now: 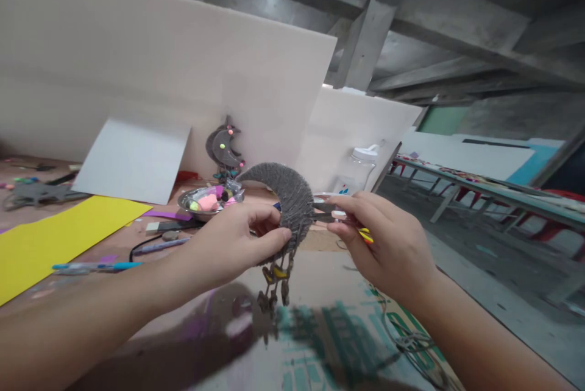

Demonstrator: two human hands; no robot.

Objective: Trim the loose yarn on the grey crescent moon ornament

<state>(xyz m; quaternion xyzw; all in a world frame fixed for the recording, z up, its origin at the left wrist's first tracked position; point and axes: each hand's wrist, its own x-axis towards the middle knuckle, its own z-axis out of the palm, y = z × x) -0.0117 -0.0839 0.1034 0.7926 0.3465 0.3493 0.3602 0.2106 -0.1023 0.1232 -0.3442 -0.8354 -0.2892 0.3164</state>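
While my left hand (237,234) grips the yarn-wrapped crescent (292,195), I observe the right hand (388,239) pinching a slim dark piece (322,217).

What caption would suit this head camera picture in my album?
Left hand holding a grey crescent, right hand a slim dark item by its edge.

free room lies above the grey crescent (295,196), but bowl (186,203) and bottle (361,170) obstruct behind it.
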